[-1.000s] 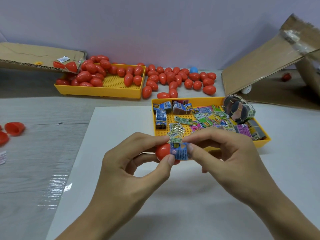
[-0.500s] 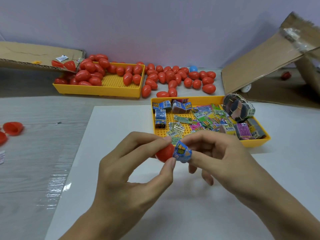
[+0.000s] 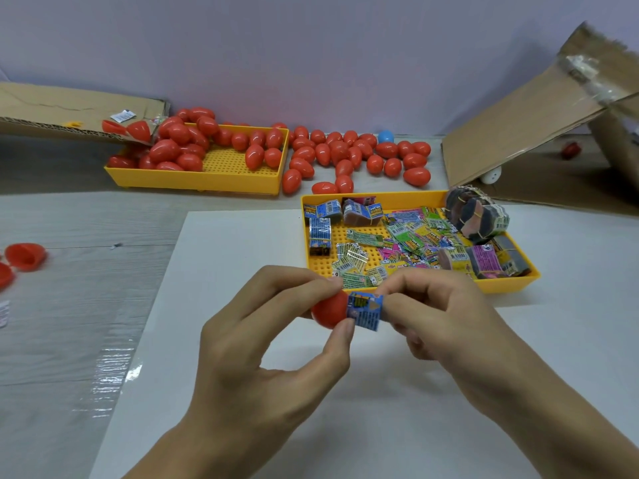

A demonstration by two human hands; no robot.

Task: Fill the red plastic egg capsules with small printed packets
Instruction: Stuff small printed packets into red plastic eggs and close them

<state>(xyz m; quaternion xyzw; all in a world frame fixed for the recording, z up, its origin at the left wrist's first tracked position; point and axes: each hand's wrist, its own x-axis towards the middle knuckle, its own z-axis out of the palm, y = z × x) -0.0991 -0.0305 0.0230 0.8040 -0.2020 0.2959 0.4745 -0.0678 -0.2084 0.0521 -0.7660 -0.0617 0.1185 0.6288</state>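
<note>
My left hand (image 3: 262, 344) pinches a red egg capsule half (image 3: 328, 310) between thumb and fingers, just above the white sheet. My right hand (image 3: 446, 323) pinches a small blue printed packet (image 3: 366, 308) and holds it against the capsule half's open side. Behind both hands stands a yellow tray (image 3: 508, 286) holding several loose printed packets (image 3: 411, 240) and banded bundles (image 3: 477, 216). Whether anything sits inside the capsule half is hidden.
A second yellow tray (image 3: 207, 181) at the back left holds several red eggs (image 3: 179, 146); more red eggs (image 3: 345, 153) and one blue egg (image 3: 385, 136) lie beside it. Open red halves (image 3: 24, 255) sit at the far left. Cardboard flaps (image 3: 518, 133) lean at the back right.
The blue packet has turned in my right fingers, its printed face now toward me, and stays pressed at the capsule half. Both hands remain in about the same place.
</note>
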